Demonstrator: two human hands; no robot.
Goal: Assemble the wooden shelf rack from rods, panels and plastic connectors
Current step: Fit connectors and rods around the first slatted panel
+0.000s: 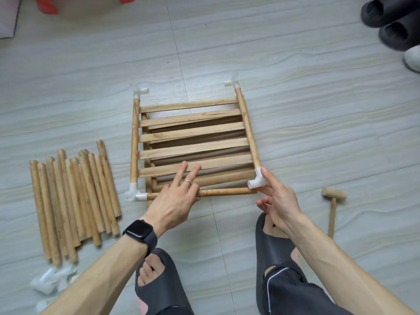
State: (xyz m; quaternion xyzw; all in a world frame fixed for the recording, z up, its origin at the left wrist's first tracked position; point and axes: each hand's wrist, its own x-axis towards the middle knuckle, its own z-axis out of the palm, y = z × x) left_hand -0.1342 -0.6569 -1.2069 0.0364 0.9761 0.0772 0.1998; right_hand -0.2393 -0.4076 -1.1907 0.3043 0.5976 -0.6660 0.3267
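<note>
On the tiled floor [295,110], a person's left hand [175,198] grips the front rod [227,192], two fingers braced on the slatted panel [193,133], while the right hand [279,198] pinches the corner connector [258,181], whose socket the rod end should meet squarely before being pushed home.

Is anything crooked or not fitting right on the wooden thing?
Yes. The front rod is plugged into the near-left connector, but its right end sits beside the open socket of the near-right connector, not inside. The stacked slats lie askew.
</note>
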